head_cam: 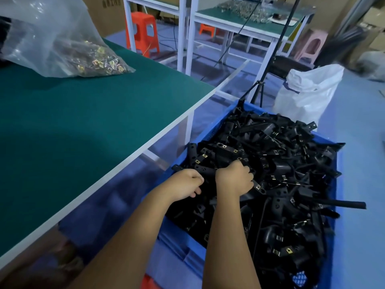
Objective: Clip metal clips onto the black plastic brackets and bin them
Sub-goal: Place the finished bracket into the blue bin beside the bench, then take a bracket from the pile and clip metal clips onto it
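Brackets (pixel 277 163): black plastic, matt, some bearing small shiny brass-toned metal clips (pixel 258 186). Bin (pixel 208 130), 4 o'clock: blue plastic, perforated wall. Table (pixel 93 113), 9 o'clock: matt green mat, smooth white edging. Bag (pixel 52 38), 11 o'clock: clear glossy crinkled plastic film. Sack (pixel 308 92), 2 o'clock: white, thin plastic.

My green-topped workbench (pixel 83 126) fills the left half of the frame, edged in white, its white legs standing on a blue floor (pixel 358 184). In the upper middle I see a second green bench (pixel 239 24) on a white frame, with an orange stool (pixel 143 32) to its left and a pink stool (pixel 310 45) in the upper right. Cardboard boxes (pixel 108 15) stand along the top edge. A black tripod (pixel 262 80) rises right of centre, beside a white sack (pixel 308 92).
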A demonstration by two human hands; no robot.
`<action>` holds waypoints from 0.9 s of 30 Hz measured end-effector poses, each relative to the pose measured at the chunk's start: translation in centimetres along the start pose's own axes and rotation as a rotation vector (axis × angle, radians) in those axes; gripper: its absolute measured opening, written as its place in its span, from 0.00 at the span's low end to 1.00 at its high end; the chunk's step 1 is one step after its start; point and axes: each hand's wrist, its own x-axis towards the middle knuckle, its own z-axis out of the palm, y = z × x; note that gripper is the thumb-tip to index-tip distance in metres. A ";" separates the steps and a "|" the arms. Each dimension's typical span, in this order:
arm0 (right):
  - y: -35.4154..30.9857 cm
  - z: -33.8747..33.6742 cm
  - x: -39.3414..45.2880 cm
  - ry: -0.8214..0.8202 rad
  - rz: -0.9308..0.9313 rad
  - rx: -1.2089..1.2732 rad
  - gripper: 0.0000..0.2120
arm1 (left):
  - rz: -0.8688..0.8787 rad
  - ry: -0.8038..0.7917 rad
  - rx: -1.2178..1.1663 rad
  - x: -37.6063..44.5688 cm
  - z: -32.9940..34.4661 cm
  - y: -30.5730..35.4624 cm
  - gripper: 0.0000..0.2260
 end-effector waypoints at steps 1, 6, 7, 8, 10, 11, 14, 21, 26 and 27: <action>-0.3 0.0 -0.4 0.058 -0.025 0.026 0.14 | 0.025 0.008 -0.004 -0.3 -0.1 0.3 0.07; -5.8 -0.7 -4.3 0.184 -0.233 0.592 0.10 | 0.227 0.272 0.011 -2.0 -2.0 3.4 0.13; -7.5 -1.1 -5.2 0.163 -0.238 0.744 0.09 | 0.266 0.373 0.016 -2.6 -3.2 4.0 0.12; -9.3 -1.6 -6.0 0.164 -0.247 0.871 0.09 | 0.321 0.462 0.006 -3.3 -4.5 4.6 0.12; -13.1 -2.8 -8.0 0.193 -0.343 1.033 0.09 | 0.470 0.585 -0.076 -5.1 -7.7 5.3 0.10; -15.2 -3.3 -9.3 0.190 -0.420 1.088 0.09 | 0.542 0.643 -0.129 -6.1 -9.5 5.3 0.09; -21.2 -3.6 -13.9 0.075 -0.655 1.187 0.09 | 0.650 0.866 -0.256 -9.0 -15.1 4.5 0.05; -29.8 2.4 -25.5 -0.400 -1.110 0.870 0.10 | 0.495 1.240 -0.309 -16.2 -24.8 -5.4 0.08; -31.3 7.5 -31.4 -0.714 -1.231 0.643 0.09 | 0.230 1.400 -0.234 -21.0 -28.8 -12.3 0.15; -31.5 8.4 -32.2 -0.744 -1.254 0.600 0.09 | 0.191 1.447 -0.246 -21.8 -29.4 -13.4 0.15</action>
